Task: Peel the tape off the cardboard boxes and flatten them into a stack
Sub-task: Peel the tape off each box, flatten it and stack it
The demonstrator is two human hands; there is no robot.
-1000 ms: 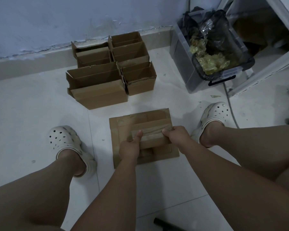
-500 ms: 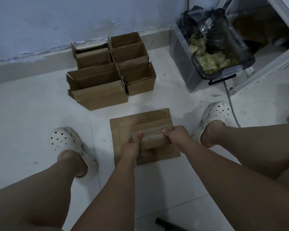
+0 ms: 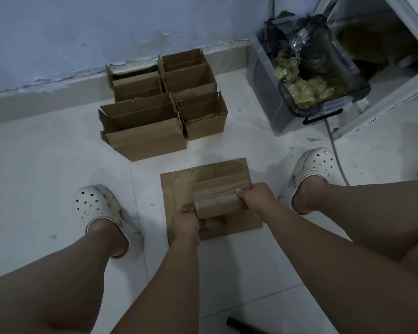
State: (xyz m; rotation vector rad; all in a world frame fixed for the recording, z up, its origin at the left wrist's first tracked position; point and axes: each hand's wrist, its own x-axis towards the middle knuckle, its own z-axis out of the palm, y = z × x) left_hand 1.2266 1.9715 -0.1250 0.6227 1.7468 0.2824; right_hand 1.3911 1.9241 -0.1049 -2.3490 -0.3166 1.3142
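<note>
I hold a small taped cardboard box (image 3: 217, 198) above a flattened cardboard stack (image 3: 179, 186) lying on the white floor between my feet. My left hand (image 3: 185, 222) grips the box's near left corner, its thumb tucked down at the edge. My right hand (image 3: 253, 196) grips the box's right end, fingers curled over the top. A strip of clear tape (image 3: 215, 194) runs along the box's top seam. Several open upright cardboard boxes (image 3: 164, 104) stand grouped against the wall behind the stack.
A clear plastic bin (image 3: 270, 97) lined with a black bag holds crumpled tape (image 3: 307, 90) at the right rear. A white shelf frame (image 3: 381, 97) stands beyond it with a cable (image 3: 336, 153) trailing by my right shoe (image 3: 314, 167). A dark object (image 3: 241, 327) lies at the bottom edge.
My left hand's thumb, raised against the box side before, has dropped and the hand has slid slightly lower at the box's corner. The right hand keeps its grip.
</note>
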